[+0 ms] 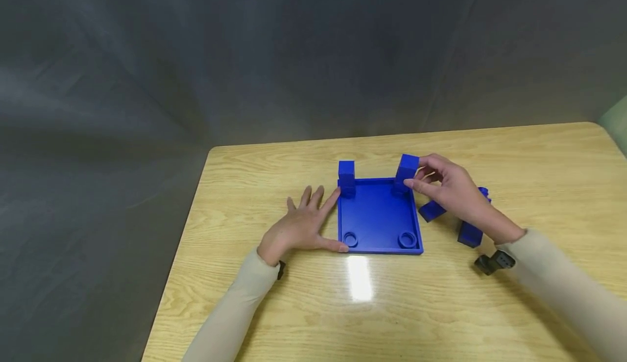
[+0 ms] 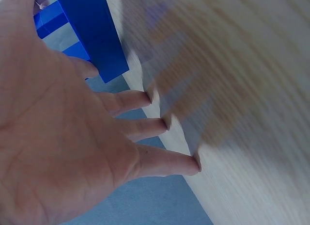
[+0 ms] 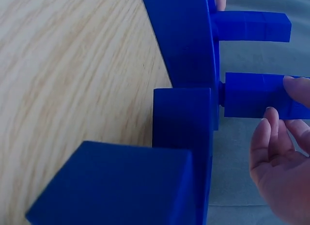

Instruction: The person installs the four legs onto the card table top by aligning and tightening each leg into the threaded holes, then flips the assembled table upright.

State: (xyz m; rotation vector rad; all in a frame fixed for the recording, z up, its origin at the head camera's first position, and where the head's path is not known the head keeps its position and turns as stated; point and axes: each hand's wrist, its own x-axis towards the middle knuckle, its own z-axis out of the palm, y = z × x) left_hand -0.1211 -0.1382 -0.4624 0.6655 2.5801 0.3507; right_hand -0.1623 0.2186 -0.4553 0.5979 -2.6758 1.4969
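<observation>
A blue square base (image 1: 378, 215) with a raised rim lies on the wooden table. Round sockets (image 1: 407, 239) show at its two near corners. One blue square post (image 1: 346, 170) stands upright at the far left corner. At the far right corner, my right hand (image 1: 453, 188) pinches the upper part of a second blue post (image 3: 254, 95) between thumb and fingers. A narrow neck shows between that post and the base in the right wrist view. My left hand (image 1: 300, 227) is spread along the base's left side, index finger and thumb at its rim, other fingertips on the table.
To the right of the base lie loose blue blocks (image 1: 471, 234), partly hidden beneath my right hand and wrist. A dark grey sheet (image 1: 343, 51) hangs behind the wooden table (image 1: 254, 171). Light reflects off the tabletop just in front of the base.
</observation>
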